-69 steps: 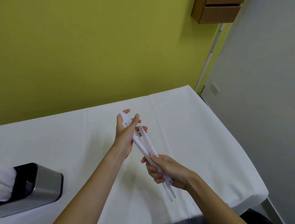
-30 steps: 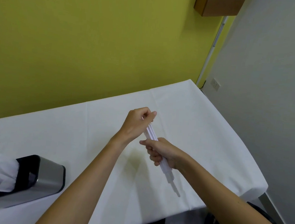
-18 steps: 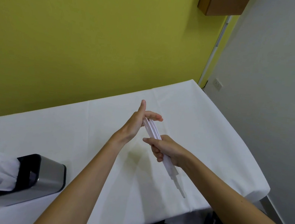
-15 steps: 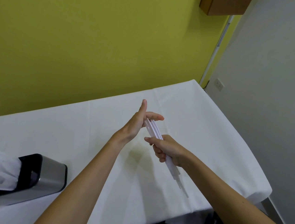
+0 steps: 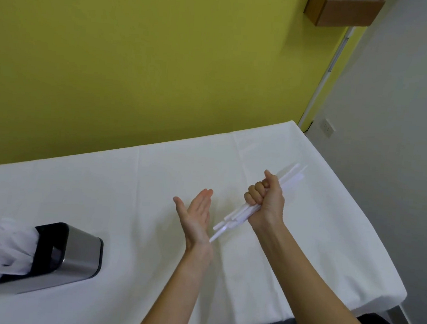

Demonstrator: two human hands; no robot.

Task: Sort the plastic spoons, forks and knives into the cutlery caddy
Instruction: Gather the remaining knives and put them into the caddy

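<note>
Well right of the caddy (image 5: 80, 252), the right hand (image 5: 264, 200) fists a bundle of white cutlery (image 5: 236, 216), its uneven ends just beside the flat, straight-fingered left hand (image 5: 197, 217); a loosely held piece (type too blurred to tell) could slip out if tapped.

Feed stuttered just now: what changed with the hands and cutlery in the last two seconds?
The left hand let go of the cutlery bundle and opened. The right hand kept its grip and swung the bundle round, its lower ends now toward the left palm. The caddy stayed put.
</note>
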